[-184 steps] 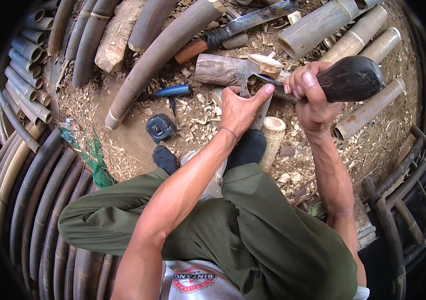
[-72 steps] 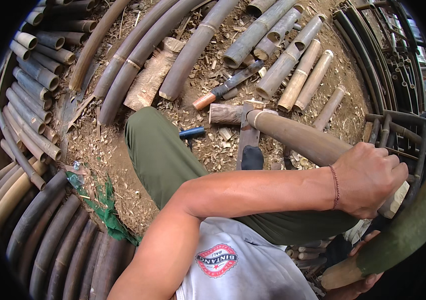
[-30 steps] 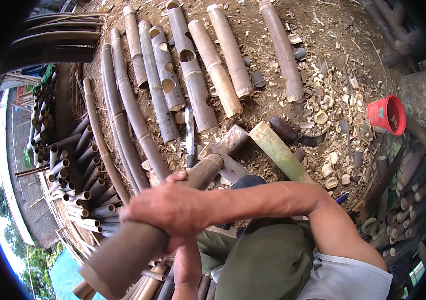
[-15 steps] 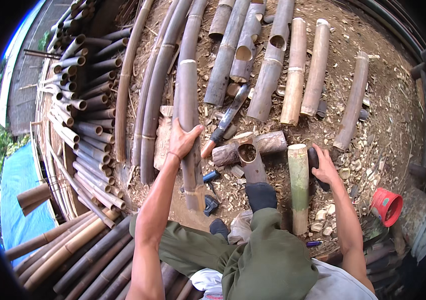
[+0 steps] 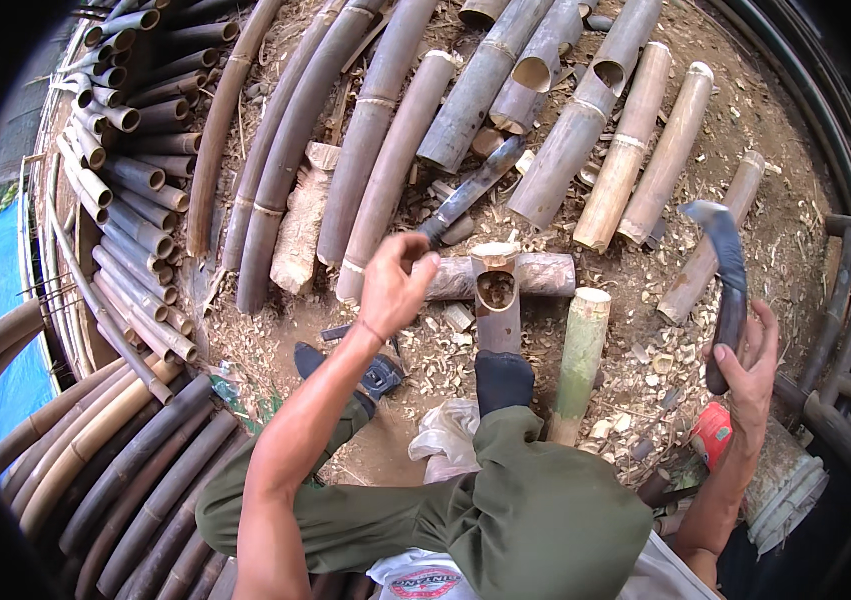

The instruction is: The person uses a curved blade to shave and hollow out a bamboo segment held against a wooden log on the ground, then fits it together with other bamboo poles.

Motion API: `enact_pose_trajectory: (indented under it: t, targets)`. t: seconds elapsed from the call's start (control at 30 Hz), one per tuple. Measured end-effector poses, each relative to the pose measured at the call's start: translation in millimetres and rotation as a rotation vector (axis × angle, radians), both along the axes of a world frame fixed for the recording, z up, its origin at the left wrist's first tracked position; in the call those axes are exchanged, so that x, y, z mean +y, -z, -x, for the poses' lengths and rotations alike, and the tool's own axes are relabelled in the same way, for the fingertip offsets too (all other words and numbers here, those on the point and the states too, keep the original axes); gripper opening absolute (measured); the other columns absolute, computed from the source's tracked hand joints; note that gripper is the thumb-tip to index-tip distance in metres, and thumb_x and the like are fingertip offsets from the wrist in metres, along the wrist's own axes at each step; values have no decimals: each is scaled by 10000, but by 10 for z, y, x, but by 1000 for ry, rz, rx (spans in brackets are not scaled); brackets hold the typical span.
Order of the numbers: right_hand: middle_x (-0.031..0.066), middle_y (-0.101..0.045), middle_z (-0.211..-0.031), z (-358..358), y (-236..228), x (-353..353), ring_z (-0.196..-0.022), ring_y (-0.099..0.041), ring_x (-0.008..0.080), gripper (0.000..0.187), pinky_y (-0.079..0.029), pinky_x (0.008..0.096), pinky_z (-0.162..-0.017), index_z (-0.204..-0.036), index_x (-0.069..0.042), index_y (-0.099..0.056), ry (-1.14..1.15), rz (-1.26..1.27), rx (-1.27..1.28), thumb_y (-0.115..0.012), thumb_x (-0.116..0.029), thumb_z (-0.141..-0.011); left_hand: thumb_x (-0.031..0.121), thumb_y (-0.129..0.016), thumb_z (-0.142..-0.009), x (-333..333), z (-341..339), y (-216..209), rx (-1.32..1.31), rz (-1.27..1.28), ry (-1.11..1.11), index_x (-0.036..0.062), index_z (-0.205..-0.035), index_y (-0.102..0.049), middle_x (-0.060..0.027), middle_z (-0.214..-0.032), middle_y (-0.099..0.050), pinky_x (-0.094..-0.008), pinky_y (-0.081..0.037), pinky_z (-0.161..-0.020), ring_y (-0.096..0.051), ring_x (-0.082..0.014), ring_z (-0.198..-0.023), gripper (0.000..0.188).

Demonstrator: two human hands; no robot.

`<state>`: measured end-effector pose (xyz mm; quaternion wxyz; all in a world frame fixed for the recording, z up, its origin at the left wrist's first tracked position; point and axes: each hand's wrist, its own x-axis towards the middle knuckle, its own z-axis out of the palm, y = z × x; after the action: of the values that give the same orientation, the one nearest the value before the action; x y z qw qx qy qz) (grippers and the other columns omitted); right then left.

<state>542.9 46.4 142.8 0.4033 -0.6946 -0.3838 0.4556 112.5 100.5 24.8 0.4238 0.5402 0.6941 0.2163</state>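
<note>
Right hand on a curved knife, left hand free beside a long knife.
The right hand (image 5: 751, 365) grasps the dark handle of the curved knife (image 5: 733, 315) between thumb and fingers, blade pointing up and away, above the ground at the person's right; the left hand (image 5: 396, 285) is loosely curled with nothing visible in it, near the grip of the long knife (image 5: 481, 190) (the hand covers part of that grip). Between the hands, a bamboo piece with an oval hole (image 5: 499, 333) leans on a short log (image 5: 548, 275), its near end under a dark-socked foot (image 5: 504, 382). A greenish bamboo tube (image 5: 581, 355) lies just right of it, among wood chips (image 5: 631, 375).
</note>
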Motion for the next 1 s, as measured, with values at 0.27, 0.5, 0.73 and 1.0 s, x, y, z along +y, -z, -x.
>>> enact_pose_trajectory:
  t: [0.27, 0.5, 0.73, 1.0]
  targets:
    - [79, -611, -842, 630, 418, -57, -687, -584, 122, 471, -511, 278, -659, -1303, 30, -426, -130, 175, 319, -573, -24, -859, 331, -746, -901, -945, -604, -162, -874, 766, 325, -34, -1384, -441, -1, -969, -566, -238, -470, -808, -538, -64, -881, 678]
    - [113, -675, -853, 1105, 391, 616, -720, -693, 246, 468, -532, 354, -603, -1234, -14, -526, -1327, 92, -540, -682, -151, -814, 597, -722, -832, -1032, -1261, -6, -1396, 642, -18, -29, -1469, -305, 3, -989, -458, -266, -456, -861, -497, -96, -946, 986]
    - [100, -698, -821, 1608, 787, 1267, -746, -719, 243, 211, -561, 373, -633, -971, -67, -644, -1871, 55, -788, -674, -185, -799, 645, -420, -971, -610, -1539, 38, -1734, 1007, -939, 100, -1106, -549, 9, -823, -518, -347, -447, -837, -521, -159, -796, 576]
    - [155, -707, -770, 1626, 1095, 1524, -715, -704, 324, 223, -552, 408, -620, -900, -55, -678, -1960, 258, -472, -688, -242, -779, 392, -482, -1022, -448, -1493, -10, -1548, 1060, -1233, 89, -972, -580, -16, -727, -534, -348, -434, -744, -536, -166, -746, 322]
